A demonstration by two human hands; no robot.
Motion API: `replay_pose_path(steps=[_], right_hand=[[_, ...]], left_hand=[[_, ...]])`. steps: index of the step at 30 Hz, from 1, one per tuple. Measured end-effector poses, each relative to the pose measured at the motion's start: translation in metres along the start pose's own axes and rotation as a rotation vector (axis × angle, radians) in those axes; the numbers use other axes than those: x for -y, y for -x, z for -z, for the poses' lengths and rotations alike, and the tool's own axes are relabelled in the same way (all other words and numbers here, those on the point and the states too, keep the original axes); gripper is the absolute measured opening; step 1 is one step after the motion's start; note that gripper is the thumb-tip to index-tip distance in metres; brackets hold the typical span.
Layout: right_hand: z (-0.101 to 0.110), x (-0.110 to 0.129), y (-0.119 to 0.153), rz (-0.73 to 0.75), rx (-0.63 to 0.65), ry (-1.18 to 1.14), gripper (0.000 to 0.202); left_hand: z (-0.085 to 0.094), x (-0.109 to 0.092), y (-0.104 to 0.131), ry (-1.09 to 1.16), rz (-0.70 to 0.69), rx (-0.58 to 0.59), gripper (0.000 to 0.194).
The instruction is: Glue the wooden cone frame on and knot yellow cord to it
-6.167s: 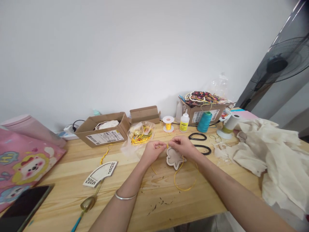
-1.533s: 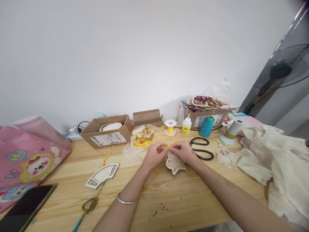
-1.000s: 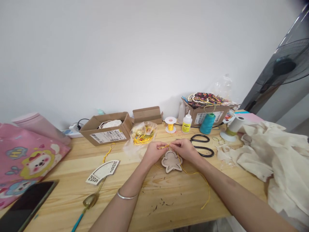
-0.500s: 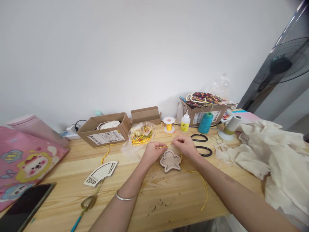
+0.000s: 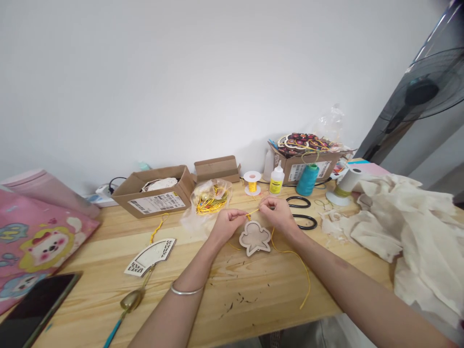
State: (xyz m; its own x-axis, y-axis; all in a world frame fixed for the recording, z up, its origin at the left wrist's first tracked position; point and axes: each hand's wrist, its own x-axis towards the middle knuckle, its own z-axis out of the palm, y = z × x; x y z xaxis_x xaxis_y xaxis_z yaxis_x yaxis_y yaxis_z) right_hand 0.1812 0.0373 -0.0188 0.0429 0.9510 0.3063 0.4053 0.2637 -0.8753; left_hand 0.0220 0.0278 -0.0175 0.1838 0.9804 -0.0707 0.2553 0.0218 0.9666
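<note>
A flower-shaped wooden piece [image 5: 255, 238] with a raised rim lies on the table between my hands. Yellow cord [image 5: 303, 276] is at its top edge, and one loose end curves down to the right across the wood. My left hand [image 5: 229, 225], a silver bangle on its wrist, pinches the cord just left of the piece's top. On the other side, my right hand [image 5: 276, 212] pinches it too, fingertips closed. A short stretch of cord runs taut between the two hands. Whether it forms a knot is too small to tell.
Black-handled scissors [image 5: 305, 222] lie just beyond my right wrist. A glue bottle [image 5: 276, 180], yellow spool [image 5: 252, 183] and teal thread cone [image 5: 307, 180] stand behind. Left are a fan-shaped piece [image 5: 154, 251], phone [image 5: 38, 307] and cardboard box [image 5: 156, 202]; cream cloth [image 5: 409, 222] covers the right.
My hands have drawn slightly apart, my left going a little left, and the cord between them shows longer. The whole view has shifted slightly.
</note>
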Motion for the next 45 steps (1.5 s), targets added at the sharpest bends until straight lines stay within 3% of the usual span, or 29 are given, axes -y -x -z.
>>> replay_pose_path(steps=[15, 22, 34, 45], right_hand=[[0.005, 0.016, 0.007, 0.258, -0.062, -0.111, 0.015], [0.005, 0.014, 0.005, 0.221, -0.079, -0.147, 0.014], [0.004, 0.013, 0.006, 0.209, -0.135, -0.201, 0.016], [0.005, 0.008, 0.001, 0.086, -0.064, -0.213, 0.014]], left_hand=[[0.0, 0.004, -0.005, -0.129, -0.072, -0.01, 0.023], [0.001, 0.002, -0.004, -0.053, -0.054, -0.026, 0.027], [0.002, 0.003, -0.001, -0.101, -0.045, 0.054, 0.025], [0.001, 0.002, -0.001, 0.098, -0.06, -0.015, 0.029]])
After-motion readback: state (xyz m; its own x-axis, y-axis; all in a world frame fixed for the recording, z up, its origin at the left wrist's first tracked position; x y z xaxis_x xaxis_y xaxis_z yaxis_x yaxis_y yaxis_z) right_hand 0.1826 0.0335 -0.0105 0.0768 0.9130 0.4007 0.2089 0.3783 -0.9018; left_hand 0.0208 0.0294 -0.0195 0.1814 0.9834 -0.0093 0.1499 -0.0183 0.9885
